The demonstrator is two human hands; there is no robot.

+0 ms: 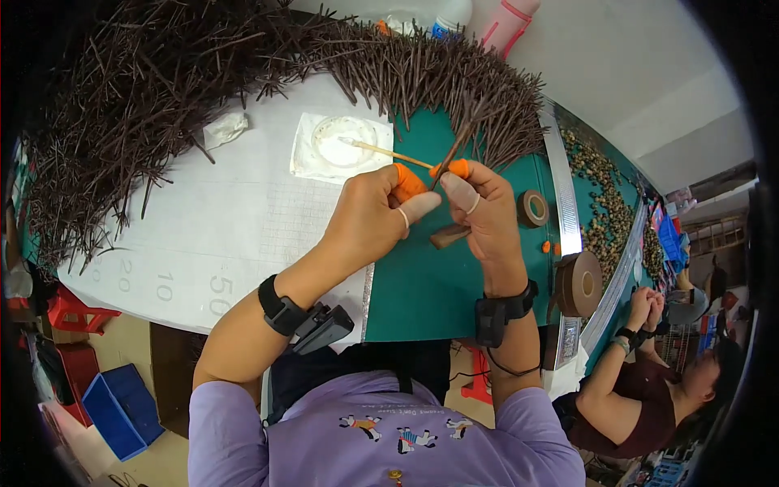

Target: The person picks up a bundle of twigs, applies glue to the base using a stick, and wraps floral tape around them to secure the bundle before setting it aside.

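A thin brown artificial branch (459,144) slants up and away from my fingers over the green mat. My right hand (487,213) pinches its stem between a thumb in a pale finger cot and a finger in an orange one. My left hand (375,207) is closed at the stem's lower end, its thumb and fingertip also covered by cots. Below my right fingers hangs a flat brown piece (450,236), which looks like tape. Just beyond my left hand, a thin brush (389,152) rests on a white dish (304,156) with white paste in it.
Heaps of brown branches (146,89) line the table's left and far sides. A small tape roll (533,209) and larger brown rolls (579,284) are at right. Past a metal edge (565,191) lie many small pieces (596,199). Another person (629,398) works at far right.
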